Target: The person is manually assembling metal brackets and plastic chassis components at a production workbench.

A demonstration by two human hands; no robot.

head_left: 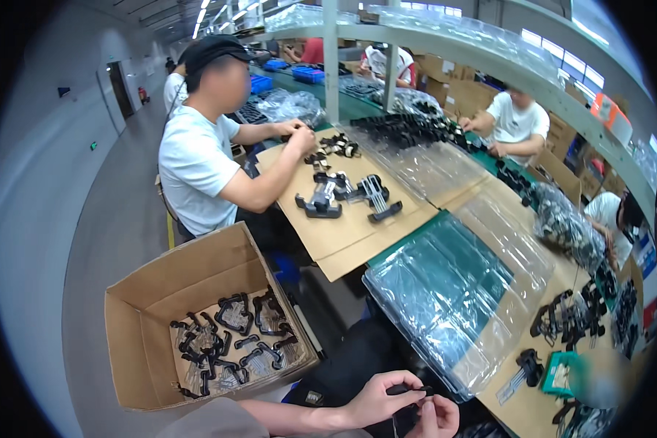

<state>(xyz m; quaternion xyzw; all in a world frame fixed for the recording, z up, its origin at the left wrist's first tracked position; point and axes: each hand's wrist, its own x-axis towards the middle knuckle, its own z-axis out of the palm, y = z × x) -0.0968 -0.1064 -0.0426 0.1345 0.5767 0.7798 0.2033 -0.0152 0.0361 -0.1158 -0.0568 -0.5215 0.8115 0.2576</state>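
My left hand is closed in a pinch on a small black part, whose exact kind is too small to make out. My right hand meets it from the right, thumb and fingers pressed together at the same part. Both hands are low in the view, just off the near edge of a clear plastic tray. On the bench to the right lie a black bracket with metal rods and a green bin holding small pale pieces.
A cardboard box with several black brackets stands at the left. Across the bench, a person handles small parts beside a cardboard sheet with more brackets. A shelf post rises beyond. More people sit along the right.
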